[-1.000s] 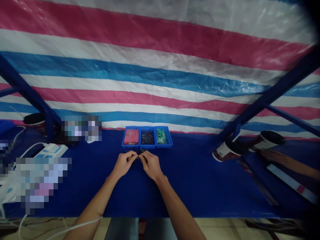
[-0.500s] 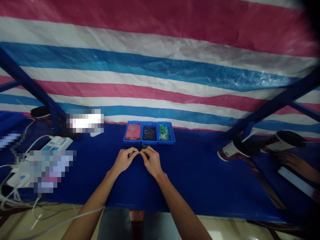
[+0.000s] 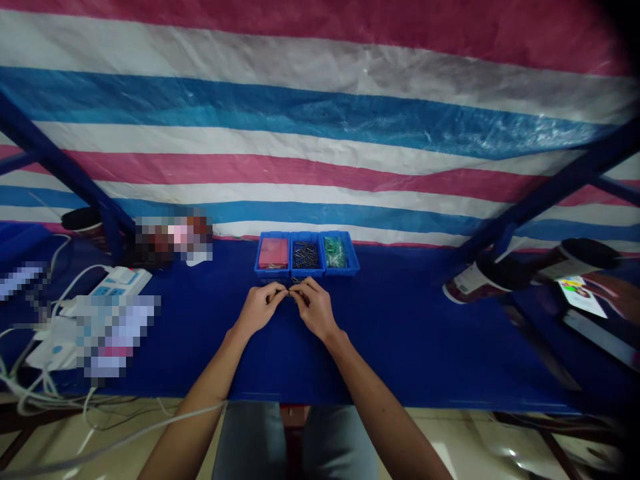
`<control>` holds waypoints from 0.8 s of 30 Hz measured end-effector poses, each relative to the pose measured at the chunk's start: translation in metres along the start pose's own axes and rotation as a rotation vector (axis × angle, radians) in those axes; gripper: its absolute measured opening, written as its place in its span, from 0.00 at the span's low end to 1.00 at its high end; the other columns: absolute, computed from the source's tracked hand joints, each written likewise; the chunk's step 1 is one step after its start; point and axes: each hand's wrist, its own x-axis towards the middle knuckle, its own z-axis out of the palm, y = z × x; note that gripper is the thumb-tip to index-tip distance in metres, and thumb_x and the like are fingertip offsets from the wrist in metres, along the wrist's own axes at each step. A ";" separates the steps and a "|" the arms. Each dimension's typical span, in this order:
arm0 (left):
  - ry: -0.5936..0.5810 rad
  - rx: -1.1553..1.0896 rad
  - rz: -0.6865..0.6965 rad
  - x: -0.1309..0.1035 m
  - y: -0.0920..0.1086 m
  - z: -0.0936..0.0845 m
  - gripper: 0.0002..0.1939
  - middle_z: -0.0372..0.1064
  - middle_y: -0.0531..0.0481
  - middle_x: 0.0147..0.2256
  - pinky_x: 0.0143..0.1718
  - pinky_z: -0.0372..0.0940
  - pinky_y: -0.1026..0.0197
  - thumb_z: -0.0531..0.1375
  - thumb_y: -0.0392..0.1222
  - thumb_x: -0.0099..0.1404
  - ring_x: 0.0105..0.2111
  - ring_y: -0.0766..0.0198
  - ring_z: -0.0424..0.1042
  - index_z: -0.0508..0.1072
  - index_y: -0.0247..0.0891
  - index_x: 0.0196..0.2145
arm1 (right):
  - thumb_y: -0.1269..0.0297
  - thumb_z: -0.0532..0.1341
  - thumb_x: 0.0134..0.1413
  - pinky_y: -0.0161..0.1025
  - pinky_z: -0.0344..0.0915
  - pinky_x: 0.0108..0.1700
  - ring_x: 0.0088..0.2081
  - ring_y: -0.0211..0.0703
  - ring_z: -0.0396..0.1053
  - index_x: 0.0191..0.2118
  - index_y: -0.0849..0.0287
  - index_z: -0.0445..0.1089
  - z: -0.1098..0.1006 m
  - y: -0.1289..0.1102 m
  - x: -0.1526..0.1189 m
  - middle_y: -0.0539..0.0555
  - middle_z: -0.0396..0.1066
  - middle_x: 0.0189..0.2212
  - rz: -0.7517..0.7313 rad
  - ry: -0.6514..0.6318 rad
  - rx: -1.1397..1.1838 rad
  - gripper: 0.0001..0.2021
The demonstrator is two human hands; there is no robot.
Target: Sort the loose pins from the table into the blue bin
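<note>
My left hand (image 3: pixel 259 308) and my right hand (image 3: pixel 315 308) meet just in front of a row of three joined blue bins. Both are closed in a fingertip pinch, the tips nearly touching. Whatever sits between them is too small to make out. The left bin holds flat pink pieces (image 3: pixel 274 253). Dark, thin screws (image 3: pixel 305 255) fill the middle bin. In the right bin lie green pieces in clear wrapping (image 3: pixel 335 252). A few more screws (image 3: pixel 297 281) rest on the table before the middle bin, partly hidden by my right fingers.
A white power strip (image 3: pixel 117 283) with tangled cables (image 3: pixel 47 380) lies at the left. To the right stand dark-lidded tubs (image 3: pixel 475 283), near another person's hand (image 3: pixel 617 293) with a bright-screened phone (image 3: pixel 583 297). A striped sheet (image 3: pixel 320 153) hangs behind the blue table (image 3: pixel 400 333).
The view has shifted slightly, so bins and hands appear a little higher and further right. My hands keep their pinch. A bright screen now shows by the other person's hand.
</note>
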 end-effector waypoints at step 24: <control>0.036 0.023 0.032 0.000 -0.001 0.001 0.13 0.50 0.60 0.18 0.26 0.50 0.67 0.58 0.47 0.68 0.19 0.72 0.52 0.78 0.36 0.38 | 0.66 0.59 0.63 0.35 0.61 0.33 0.28 0.37 0.63 0.39 0.57 0.76 0.002 0.002 0.000 0.50 0.63 0.30 0.031 -0.002 0.002 0.08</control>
